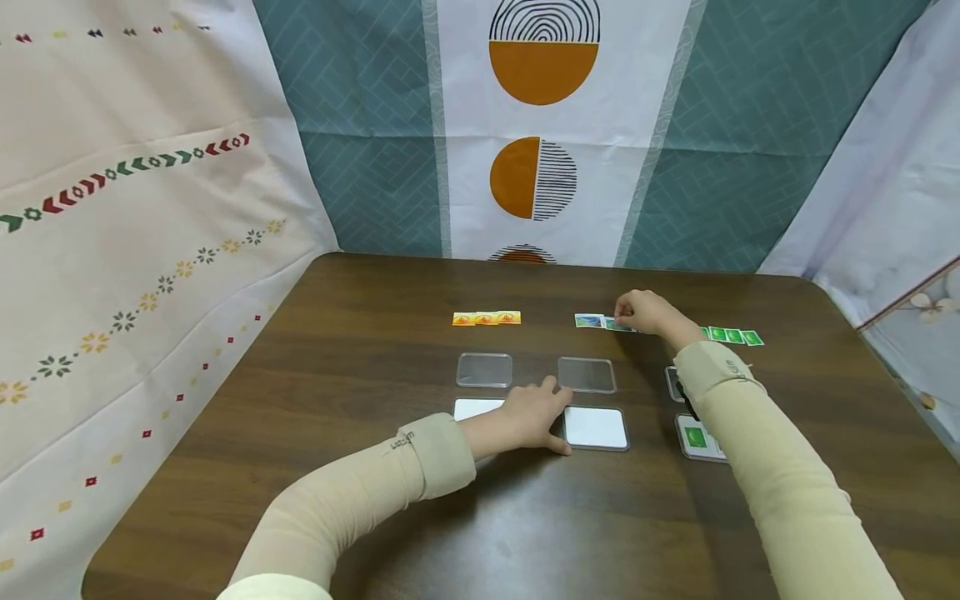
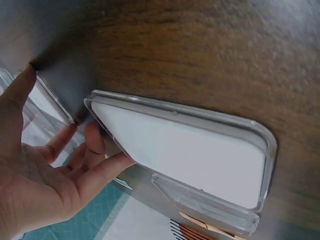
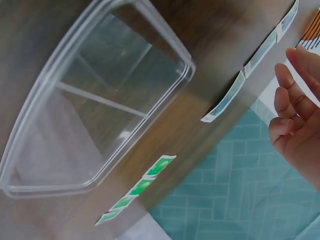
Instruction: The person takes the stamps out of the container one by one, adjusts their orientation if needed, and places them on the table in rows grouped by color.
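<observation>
In the head view my left hand (image 1: 528,415) spans the near edge of a shallow clear case with a white insert (image 1: 596,428). Its thumb and a finger touch that case's corners, fingers spread. A second white-insert case (image 2: 180,150) lies beside the hand, and another finger touches its edge. My right hand (image 1: 648,312) hovers over a row of small blue picture cards (image 1: 589,320), fingers bent, with no card visible between the fingertips. The right wrist view shows three of these cards (image 3: 223,102) on the table; in the head view the hand hides one partly.
Two clear cases (image 1: 484,370) (image 1: 587,375) stand behind the white ones. Orange cards (image 1: 487,318) lie at the back left, several green cards (image 1: 735,336) at the right. The right forearm covers part of another clear case and a white case (image 1: 705,454) holding a green card.
</observation>
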A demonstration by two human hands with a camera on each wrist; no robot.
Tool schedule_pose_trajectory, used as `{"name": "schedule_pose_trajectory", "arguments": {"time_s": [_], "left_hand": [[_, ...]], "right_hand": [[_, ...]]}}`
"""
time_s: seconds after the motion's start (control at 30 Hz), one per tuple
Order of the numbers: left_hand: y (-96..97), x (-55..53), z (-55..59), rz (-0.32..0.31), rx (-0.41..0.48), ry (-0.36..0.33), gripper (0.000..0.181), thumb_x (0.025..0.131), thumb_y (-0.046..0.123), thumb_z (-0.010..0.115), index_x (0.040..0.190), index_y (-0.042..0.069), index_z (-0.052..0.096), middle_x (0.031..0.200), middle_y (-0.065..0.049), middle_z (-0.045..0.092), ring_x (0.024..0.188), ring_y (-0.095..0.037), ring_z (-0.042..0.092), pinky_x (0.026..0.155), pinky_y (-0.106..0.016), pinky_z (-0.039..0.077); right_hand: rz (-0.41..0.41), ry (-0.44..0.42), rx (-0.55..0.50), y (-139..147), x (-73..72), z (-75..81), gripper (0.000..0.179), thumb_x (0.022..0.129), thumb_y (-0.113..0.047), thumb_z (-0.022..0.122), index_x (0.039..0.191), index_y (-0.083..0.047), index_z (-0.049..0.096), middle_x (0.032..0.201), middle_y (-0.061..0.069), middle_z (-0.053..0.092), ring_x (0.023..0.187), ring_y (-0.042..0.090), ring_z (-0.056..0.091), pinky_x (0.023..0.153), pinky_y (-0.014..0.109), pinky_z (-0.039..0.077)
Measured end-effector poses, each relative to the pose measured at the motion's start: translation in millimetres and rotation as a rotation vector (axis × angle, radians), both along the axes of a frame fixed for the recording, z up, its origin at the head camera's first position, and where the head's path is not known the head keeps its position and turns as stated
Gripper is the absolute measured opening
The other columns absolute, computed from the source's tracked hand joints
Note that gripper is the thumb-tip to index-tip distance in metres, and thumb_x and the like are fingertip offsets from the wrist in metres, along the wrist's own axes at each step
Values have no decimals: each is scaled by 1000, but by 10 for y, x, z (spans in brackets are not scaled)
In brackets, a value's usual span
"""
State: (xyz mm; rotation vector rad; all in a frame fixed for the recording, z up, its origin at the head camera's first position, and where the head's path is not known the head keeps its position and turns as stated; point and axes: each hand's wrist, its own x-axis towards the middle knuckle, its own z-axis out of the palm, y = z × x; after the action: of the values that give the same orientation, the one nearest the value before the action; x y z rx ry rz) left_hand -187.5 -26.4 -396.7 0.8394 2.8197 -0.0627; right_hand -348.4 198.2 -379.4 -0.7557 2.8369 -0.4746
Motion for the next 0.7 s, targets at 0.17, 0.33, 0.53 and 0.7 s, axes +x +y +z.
{"name": "schedule_pose_trajectory", "arguments": {"time_s": [0.17, 0.33, 0.53, 0.7], "left_hand": [[-18, 15, 4, -2, 15, 11, 74, 72, 60, 70, 127, 15, 48, 119, -7, 53, 90, -21, 62, 69, -32, 51], [-23, 22, 15, -12, 12, 20, 73, 72, 59, 71, 125, 13, 51, 114, -5, 55, 86, -19, 61, 66, -31, 50], [-10, 27, 19, -32, -16, 52, 70, 71, 61, 70, 120, 14, 54, 111, -4, 57, 87, -20, 61, 66, -32, 50], [21, 45, 60, -83, -91, 137, 65, 70, 65, 69, 112, 17, 62, 108, -1, 62, 88, -17, 61, 65, -30, 51]], "right_hand": [[27, 27, -13, 40, 63, 23, 9, 88, -7, 61, 81, -1, 64, 67, 4, 57, 63, 16, 48, 63, 32, 40], [47, 59, -13, 75, 161, 50, 7, 87, -6, 62, 81, -3, 64, 69, 3, 56, 66, 17, 47, 65, 33, 39], [69, 44, 19, 112, 301, 136, 8, 88, -8, 62, 85, -2, 65, 69, 3, 55, 64, 15, 45, 63, 32, 39], [69, 37, 26, 163, 394, 190, 9, 89, -9, 61, 89, -1, 65, 70, 3, 57, 62, 15, 45, 61, 32, 40]]}}
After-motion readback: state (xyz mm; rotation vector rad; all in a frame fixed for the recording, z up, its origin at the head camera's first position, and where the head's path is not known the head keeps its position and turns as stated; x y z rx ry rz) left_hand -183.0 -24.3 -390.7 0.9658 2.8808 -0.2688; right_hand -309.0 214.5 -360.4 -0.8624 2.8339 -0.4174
